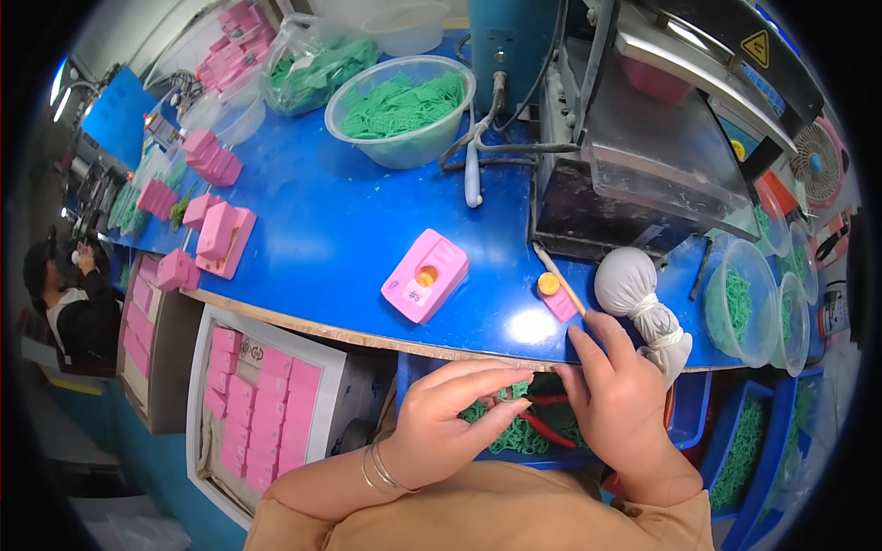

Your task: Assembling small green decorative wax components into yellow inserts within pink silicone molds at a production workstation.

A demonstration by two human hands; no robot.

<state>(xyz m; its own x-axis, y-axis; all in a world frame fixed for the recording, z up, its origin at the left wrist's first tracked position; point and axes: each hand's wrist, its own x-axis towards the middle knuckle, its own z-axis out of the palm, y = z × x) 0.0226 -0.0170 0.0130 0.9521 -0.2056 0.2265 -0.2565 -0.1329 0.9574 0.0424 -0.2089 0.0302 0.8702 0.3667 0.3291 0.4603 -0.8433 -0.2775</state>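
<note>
My left hand (459, 409), with bangles at its wrist, pinches a small green lattice piece (516, 389) between thumb and fingers above the table's front edge. My right hand (620, 390) is beside it, its fingers apart at the edge. Its fingertips are close to the lower end of a thin wooden stick (560, 278); whether they touch it I cannot tell. Left of the stick lies a small pink block with a yellow round top (548, 284). Farther left rests a pink mold block (426, 275) with a gold-coloured round inset. Under my hands, a blue tray (687, 409) holds green pieces and red-handled pliers (544, 432).
A white cloth-wrapped bundle (634, 289) lies right of my right hand, before a dark machine (643, 174). Bowls of green pieces (400, 108) stand behind and right. More pink blocks (220, 234) are at left, others in a white box (204, 404). Another person (78, 317) sits far left.
</note>
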